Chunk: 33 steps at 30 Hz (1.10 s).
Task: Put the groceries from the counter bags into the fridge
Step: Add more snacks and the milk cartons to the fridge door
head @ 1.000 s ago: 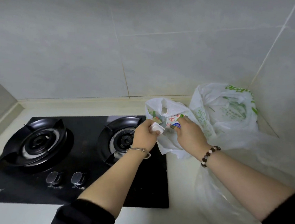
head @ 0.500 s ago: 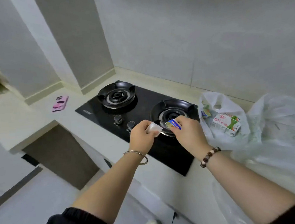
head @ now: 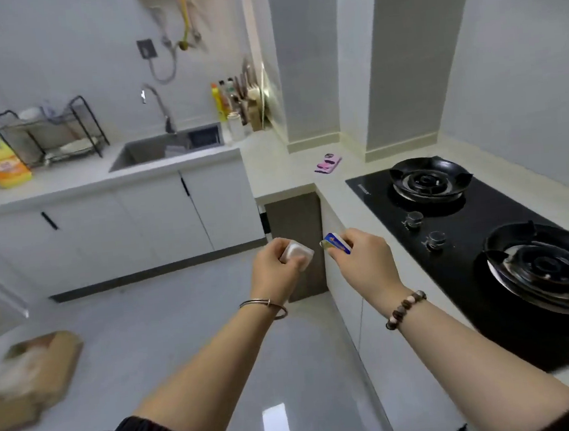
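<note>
Above the glossy grey floor, near: left hand (head: 275, 267) closed around a small white rounded-square tub (head: 296, 252); right hand (head: 362, 256) pinching a small flat blue packet (head: 336, 243). Right: black glass hob (head: 506, 251), round burners. Far: steel sink (head: 167, 148), wire rack (head: 50, 132).

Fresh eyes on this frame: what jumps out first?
Two bare hands held out mid-frame over the floor: the left hand grips a small white packet, the right hand a small blue packet. At right, a black two-burner gas hob fills the counter. Far left, a yellow detergent jug stands by the dish rack, near the sink.
</note>
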{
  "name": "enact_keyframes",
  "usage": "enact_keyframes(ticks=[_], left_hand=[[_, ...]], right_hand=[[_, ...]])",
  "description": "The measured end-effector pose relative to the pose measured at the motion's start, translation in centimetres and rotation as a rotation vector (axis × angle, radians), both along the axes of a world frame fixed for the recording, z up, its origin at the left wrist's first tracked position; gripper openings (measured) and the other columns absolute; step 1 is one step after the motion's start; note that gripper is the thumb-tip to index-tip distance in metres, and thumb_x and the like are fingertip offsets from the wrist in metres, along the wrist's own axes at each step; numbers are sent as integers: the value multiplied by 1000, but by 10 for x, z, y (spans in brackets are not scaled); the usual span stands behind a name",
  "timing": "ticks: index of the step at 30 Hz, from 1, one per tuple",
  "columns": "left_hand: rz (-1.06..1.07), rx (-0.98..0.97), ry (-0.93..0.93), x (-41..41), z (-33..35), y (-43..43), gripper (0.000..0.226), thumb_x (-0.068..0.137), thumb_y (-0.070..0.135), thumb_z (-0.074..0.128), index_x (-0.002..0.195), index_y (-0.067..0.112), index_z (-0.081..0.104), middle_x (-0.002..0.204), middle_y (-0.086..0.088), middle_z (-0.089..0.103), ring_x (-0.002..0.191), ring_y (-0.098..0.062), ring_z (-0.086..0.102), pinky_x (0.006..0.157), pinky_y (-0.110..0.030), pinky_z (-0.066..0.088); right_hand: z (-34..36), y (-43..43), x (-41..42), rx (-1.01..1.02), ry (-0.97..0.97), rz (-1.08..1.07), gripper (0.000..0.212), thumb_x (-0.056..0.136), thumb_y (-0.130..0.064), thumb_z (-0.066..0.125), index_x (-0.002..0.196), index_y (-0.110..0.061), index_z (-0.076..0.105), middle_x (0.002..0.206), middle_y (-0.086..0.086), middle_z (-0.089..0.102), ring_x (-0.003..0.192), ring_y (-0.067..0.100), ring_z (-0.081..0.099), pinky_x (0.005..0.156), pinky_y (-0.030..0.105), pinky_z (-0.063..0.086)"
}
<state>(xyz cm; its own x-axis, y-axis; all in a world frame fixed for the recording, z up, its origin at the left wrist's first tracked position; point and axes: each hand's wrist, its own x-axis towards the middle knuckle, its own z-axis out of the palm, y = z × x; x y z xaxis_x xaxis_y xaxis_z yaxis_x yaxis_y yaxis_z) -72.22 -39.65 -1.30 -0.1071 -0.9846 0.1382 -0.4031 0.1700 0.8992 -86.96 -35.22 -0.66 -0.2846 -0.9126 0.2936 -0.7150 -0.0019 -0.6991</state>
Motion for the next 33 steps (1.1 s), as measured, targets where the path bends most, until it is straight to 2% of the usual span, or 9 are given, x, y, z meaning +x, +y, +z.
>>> enact_keyframes(ticks=[3, 6, 11, 14, 18, 23, 27, 30, 33], left_hand=[[135, -56, 26, 53, 19, -2, 20, 80, 11, 69, 75, 26, 56, 75, 2, 60, 79, -27, 64, 72, -47, 57], [254, -114, 66, 105, 38, -4, 14, 79, 11, 70, 84, 18, 59, 76, 3, 59, 79, -26, 63, 73, -48, 56], [380, -204, 72, 194, 64, 11, 11, 80, 11, 69, 84, 17, 60, 73, 5, 60, 68, -15, 58, 64, -32, 55], [428, -261, 45, 249, 81, 24, 13, 81, 9, 68, 85, 19, 60, 74, 10, 60, 67, -7, 56, 59, -16, 45], [482, -302, -3, 321, 102, 33, 15, 81, 9, 67, 85, 21, 60, 73, 11, 59, 65, -3, 54, 59, -18, 43], [484, -404, -68, 400, 130, 43, 8, 82, 12, 68, 83, 17, 62, 73, 6, 60, 64, -2, 51, 57, -12, 41], [491, -527, -109, 459, 155, 47, 6, 82, 11, 67, 82, 16, 64, 75, 5, 63, 68, -6, 56, 60, -19, 46], [494, -568, -141, 500, 170, 47, 14, 80, 7, 66, 81, 21, 63, 74, 12, 63, 68, 0, 55, 61, -13, 44], [552, -550, -173, 547, 184, 43, 20, 79, 7, 66, 82, 26, 62, 72, 14, 61, 66, -2, 55, 61, -18, 45]], right_hand=[[18, -20, 56, -90, -1, 136, 17, 90, -27, 62, 81, -13, 60, 68, -3, 58, 60, 13, 54, 55, 29, 46], [40, -33, 110, -179, -1, 243, 16, 90, -25, 62, 83, -11, 62, 70, -1, 62, 63, 16, 57, 59, 34, 48], [64, -39, 198, -273, 9, 428, 22, 90, -26, 61, 77, -10, 60, 64, 1, 58, 57, 19, 51, 54, 36, 41], [73, -37, 251, -308, 9, 501, 20, 90, -25, 61, 74, -14, 56, 59, -5, 52, 53, 12, 46, 48, 21, 32], [87, -38, 322, -355, -28, 547, 18, 90, -23, 62, 75, -14, 58, 61, -4, 53, 54, 13, 46, 48, 17, 29], [112, -40, 409, -484, -70, 610, 21, 90, -26, 63, 75, -12, 57, 58, -4, 51, 52, 12, 45, 48, 23, 34], [132, -44, 474, -588, -132, 625, 19, 89, -21, 64, 76, -8, 58, 60, 2, 53, 53, 21, 46, 50, 38, 40], [144, -47, 514, -648, -147, 618, 16, 88, -18, 65, 76, -13, 56, 60, -6, 49, 52, 11, 42, 50, 26, 33], [151, -52, 545, -668, -146, 645, 9, 87, -16, 65, 80, -13, 59, 63, -8, 51, 55, 7, 45, 51, 18, 33]])
